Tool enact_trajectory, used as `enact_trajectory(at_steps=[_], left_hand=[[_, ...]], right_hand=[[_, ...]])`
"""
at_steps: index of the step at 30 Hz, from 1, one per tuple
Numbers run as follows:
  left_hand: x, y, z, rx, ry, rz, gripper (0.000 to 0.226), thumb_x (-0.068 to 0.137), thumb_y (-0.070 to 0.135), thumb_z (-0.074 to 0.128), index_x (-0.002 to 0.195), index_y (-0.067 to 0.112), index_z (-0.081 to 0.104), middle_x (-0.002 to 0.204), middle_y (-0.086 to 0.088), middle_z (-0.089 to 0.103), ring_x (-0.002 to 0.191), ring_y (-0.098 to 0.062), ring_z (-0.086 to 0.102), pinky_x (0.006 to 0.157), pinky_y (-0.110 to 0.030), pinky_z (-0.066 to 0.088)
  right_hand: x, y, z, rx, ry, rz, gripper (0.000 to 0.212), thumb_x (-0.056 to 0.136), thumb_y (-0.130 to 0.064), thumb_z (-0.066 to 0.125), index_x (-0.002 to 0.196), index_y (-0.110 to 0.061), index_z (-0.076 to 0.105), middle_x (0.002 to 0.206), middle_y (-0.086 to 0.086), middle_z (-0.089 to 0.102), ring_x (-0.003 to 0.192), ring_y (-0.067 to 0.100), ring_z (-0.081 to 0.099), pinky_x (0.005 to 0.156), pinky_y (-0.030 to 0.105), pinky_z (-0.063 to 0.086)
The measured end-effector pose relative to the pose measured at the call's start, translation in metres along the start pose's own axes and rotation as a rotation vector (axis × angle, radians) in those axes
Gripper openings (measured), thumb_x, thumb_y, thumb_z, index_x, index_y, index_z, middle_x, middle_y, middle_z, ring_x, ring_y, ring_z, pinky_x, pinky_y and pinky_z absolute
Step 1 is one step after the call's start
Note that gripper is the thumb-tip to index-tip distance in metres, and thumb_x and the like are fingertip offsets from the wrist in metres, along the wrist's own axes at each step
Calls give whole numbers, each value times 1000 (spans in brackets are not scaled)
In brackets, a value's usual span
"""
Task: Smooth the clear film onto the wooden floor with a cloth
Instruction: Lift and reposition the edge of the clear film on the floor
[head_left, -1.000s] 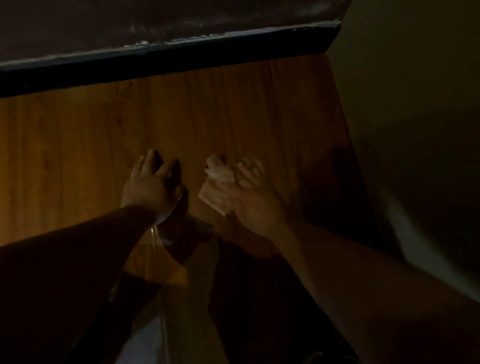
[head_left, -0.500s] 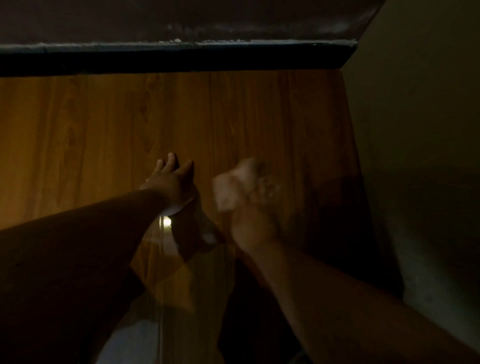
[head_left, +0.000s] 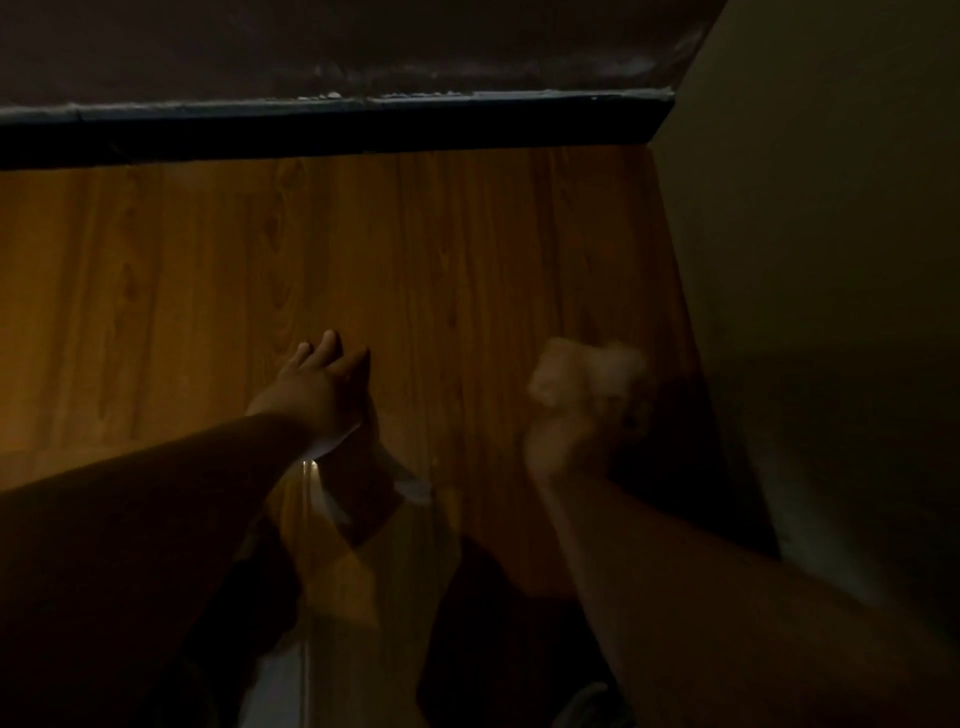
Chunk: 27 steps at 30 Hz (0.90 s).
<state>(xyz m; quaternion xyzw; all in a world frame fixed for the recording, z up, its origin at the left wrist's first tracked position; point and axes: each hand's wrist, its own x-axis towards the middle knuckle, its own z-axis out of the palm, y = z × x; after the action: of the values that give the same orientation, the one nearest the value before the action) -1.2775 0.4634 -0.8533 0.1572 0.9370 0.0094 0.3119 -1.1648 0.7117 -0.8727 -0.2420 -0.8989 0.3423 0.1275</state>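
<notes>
A person's left hand (head_left: 317, 397) lay flat on the orange-brown wooden plank floor (head_left: 208, 270) in a dim corner, its fingers straight and close together, pointing toward the dark skirting board (head_left: 332, 130) that ran along the foot of the shadowed far wall (head_left: 311, 41). The thin, clear, glossy film (head_left: 358, 540) showed just behind that hand's wrist, where a bright crease caught the light. From there it ran back toward the person between the two forearms, with the wood grain and dark shapes visible through it. How far the film reached forward over the planks under the palm could not be made out in the low light. To the right, well apart from the left hand, the right hand (head_left: 582, 415) was motion-blurred and appeared closed in a fist round a pale, bunched cloth (head_left: 566, 366), which showed at the top of the knuckles. Whether the cloth touched the floor could not be told from the blur. The right hand sat near the floor's right edge, where the planks met a plain, dull olive side wall (head_left: 831, 260).
</notes>
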Motion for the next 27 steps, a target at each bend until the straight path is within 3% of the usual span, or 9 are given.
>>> enact_trajectory(at_steps=[3, 7, 9, 11, 13, 16, 21, 25, 27], left_hand=[[-3, -1, 3, -31, 106, -2, 72, 91, 46, 54, 152, 36, 16, 161, -4, 8, 145, -35, 13, 113, -48, 28], [10, -13, -14, -41, 211, 5, 65, 88, 45, 59, 146, 34, 31, 151, -7, 33, 127, -39, 41, 97, -46, 43], [26, -26, -28, -30, 210, 1, 67, 86, 47, 61, 145, 31, 33, 148, -9, 36, 127, -38, 41, 101, -48, 41], [35, -33, -36, -41, 154, -59, 73, 83, 50, 64, 146, 32, 32, 148, -9, 36, 131, -37, 36, 105, -49, 38], [56, -40, -51, -46, 139, -82, 76, 81, 53, 66, 145, 36, 31, 147, -10, 35, 131, -38, 36, 104, -49, 37], [64, -44, -53, 11, 136, -61, 80, 78, 56, 66, 145, 37, 27, 150, -10, 28, 133, -39, 32, 105, -52, 36], [103, -30, -75, 39, 123, -13, 95, 72, 59, 70, 148, 39, 17, 158, -7, 13, 143, -41, 13, 112, -57, 25], [141, -12, -103, 175, 43, 73, 102, 72, 69, 63, 152, 36, 9, 159, -9, 9, 145, -39, 1, 116, -57, 12], [155, 0, -110, 253, -49, 93, 109, 74, 68, 62, 153, 31, -4, 161, -9, 2, 144, -41, -7, 115, -60, 8]], right_hand=[[-6, -33, 31, -230, -578, -261, 42, 97, -28, 37, 137, -20, 49, 150, 10, 34, 141, 33, 24, 115, 44, 15], [56, -19, 31, -218, -500, -541, 29, 93, -29, 43, 113, -21, 64, 130, 5, 57, 120, 16, 48, 108, 29, 24], [97, -5, 6, 20, -417, -354, 25, 102, -22, 29, 94, -25, 53, 93, 3, 58, 74, 6, 58, 71, 20, 41], [112, 23, -18, 356, -345, 39, 42, 104, -26, 5, 77, -28, 37, 67, -13, 51, 51, -5, 47, 53, 10, 34], [137, 23, -24, -84, -242, 24, 51, 105, -20, 12, 91, -26, 61, 87, -17, 67, 83, -7, 59, 82, 10, 39], [119, 15, 3, -381, -201, 268, 53, 92, -33, 33, 135, -4, 48, 137, 22, 48, 128, 39, 42, 108, 49, 29], [89, -51, 74, -203, -423, -271, 51, 95, -24, 44, 144, -16, 37, 151, 10, 34, 138, 28, 30, 115, 39, 21], [143, -13, 40, -52, -438, -339, 40, 98, 5, 34, 133, -4, 52, 137, 16, 51, 128, 31, 44, 100, 10, 26], [181, 20, 6, 232, -277, -154, 45, 101, 5, 23, 107, -8, 65, 98, -20, 66, 100, -2, 56, 84, 1, 29]])
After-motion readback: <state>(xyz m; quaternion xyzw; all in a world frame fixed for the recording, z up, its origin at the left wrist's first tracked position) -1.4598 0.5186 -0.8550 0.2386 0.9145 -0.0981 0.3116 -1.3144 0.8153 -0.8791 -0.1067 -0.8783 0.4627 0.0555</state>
